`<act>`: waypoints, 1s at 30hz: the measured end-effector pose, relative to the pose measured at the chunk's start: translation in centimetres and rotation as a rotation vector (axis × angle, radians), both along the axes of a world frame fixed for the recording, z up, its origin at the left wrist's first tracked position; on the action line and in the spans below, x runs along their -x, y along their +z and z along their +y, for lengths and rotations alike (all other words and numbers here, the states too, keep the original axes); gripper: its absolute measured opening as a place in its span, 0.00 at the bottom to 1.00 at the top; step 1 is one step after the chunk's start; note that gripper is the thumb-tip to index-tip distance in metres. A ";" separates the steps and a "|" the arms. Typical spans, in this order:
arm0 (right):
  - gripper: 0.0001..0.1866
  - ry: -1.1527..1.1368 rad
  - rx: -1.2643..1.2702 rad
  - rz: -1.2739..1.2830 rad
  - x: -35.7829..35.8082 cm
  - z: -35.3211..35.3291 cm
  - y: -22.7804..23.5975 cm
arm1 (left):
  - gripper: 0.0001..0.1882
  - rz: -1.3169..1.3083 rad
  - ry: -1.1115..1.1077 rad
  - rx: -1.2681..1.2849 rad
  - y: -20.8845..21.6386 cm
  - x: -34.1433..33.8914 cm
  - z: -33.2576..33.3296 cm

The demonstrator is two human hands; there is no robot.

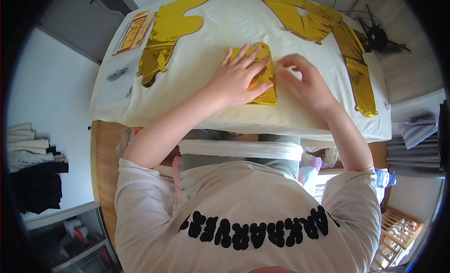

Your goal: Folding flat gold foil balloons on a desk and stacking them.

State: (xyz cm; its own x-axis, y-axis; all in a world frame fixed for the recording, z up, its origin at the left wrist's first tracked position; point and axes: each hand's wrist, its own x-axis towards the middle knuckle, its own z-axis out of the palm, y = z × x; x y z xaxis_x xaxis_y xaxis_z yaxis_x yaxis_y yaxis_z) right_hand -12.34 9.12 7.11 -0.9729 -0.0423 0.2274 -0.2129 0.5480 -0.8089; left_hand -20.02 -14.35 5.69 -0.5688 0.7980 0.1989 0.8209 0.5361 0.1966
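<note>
My left hand (234, 83) lies flat with spread fingers on a folded piece of shiny gold foil (267, 97), which looks like a flat foil balloon. The hand covers much of the piece, whose right edge shows past the fingers. Just to the right, my right hand (307, 83) hovers over or rests on the cloth, fingers curved and thumb apart from them, with nothing seen in it. A flat gold foil balloon (176, 24) is spread at the far left. Another long, creased foil balloon (323, 19) stretches along the far right.
White cloth (201, 52) covers the table. At its left lie a printed orange-and-white packet (133, 34) and a clear plastic bag (117, 78). A black object with several prongs (376, 37) stands at the far right corner, near a cable. A blue-capped bottle (384, 179) is below right.
</note>
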 end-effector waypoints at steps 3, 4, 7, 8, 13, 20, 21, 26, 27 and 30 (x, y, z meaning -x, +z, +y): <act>0.13 0.172 -0.273 0.066 -3.4 0.9 0.1 | 0.39 0.054 -0.030 0.079 -1.2 0.1 0.3; 0.13 0.168 -0.333 0.100 -4.4 1.0 -0.3 | 0.39 0.050 -0.033 0.089 -1.5 0.0 0.4; 0.14 0.207 -0.436 0.180 -6.0 0.8 -0.4 | 0.39 0.041 -0.038 0.089 -1.9 0.1 0.5; 0.15 0.259 -0.479 0.233 -6.1 0.6 -0.3 | 0.39 0.039 -0.029 0.077 -2.0 0.1 0.5; 0.17 0.251 -0.574 0.290 -6.2 0.5 -0.9 | 0.40 0.044 -0.033 0.083 -2.3 0.3 0.6; 0.19 0.468 -0.785 0.407 -4.2 2.6 -0.1 | 0.42 0.072 -0.029 0.077 -2.6 0.2 0.6; 0.19 0.467 -0.784 0.404 -3.8 2.9 0.0 | 0.42 0.069 -0.031 0.078 -2.6 0.2 0.6; 0.18 0.644 -0.745 0.439 -2.2 4.1 0.0 | 0.42 0.083 -0.017 0.096 -2.7 0.1 0.7; 0.18 0.646 -0.742 0.439 -2.1 4.2 0.0 | 0.42 0.083 -0.015 0.098 -2.7 0.1 0.6; 0.17 0.668 -0.709 0.435 -2.0 4.4 0.1 | 0.43 0.074 -0.018 0.101 -2.7 0.1 0.6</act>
State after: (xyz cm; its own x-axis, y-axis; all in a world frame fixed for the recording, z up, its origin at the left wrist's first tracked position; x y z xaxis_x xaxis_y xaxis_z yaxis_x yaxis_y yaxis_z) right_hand -10.30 13.49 7.19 -0.5446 -0.7963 0.2632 -0.8381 0.5290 -0.1334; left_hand -20.14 -13.72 2.96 -0.5410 0.8262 0.1575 0.8409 0.5351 0.0811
